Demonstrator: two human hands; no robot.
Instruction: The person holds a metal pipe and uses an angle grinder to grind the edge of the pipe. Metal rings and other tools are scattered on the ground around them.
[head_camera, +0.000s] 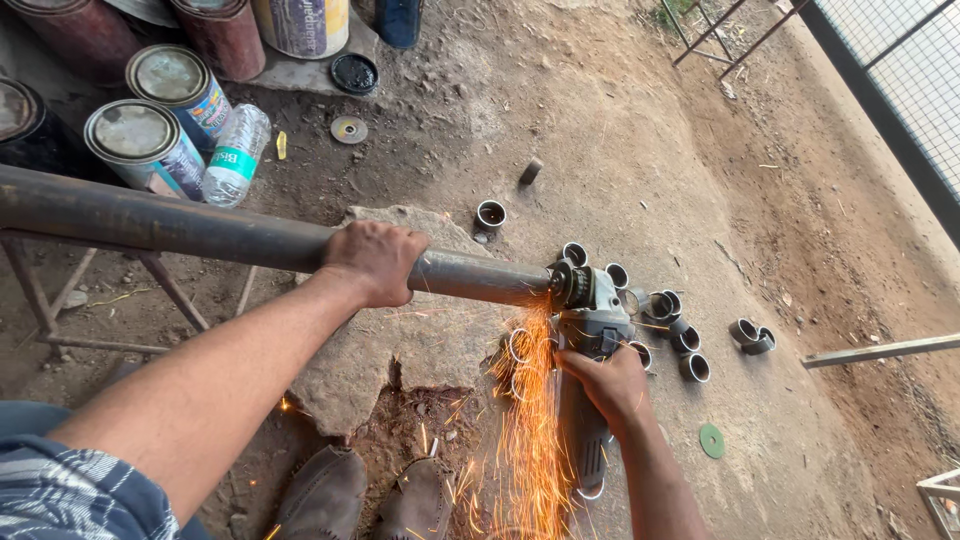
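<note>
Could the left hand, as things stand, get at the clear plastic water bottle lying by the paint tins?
Probably not without letting go. The left hand is clamped around the long rusty steel pipe, and the clear plastic water bottle lies on the ground beyond that pipe, beside the paint tins.

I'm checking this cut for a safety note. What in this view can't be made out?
- Cutting disc at the end of the pipe: hidden in the head view by sparks and the grinder head.
- Grinder's rear handle: covered by the right hand.
- Pipe's far end: cut off by the left edge.
- Left hand palm: hidden, wrapped over the pipe.
- Cans: partly cropped.
</note>
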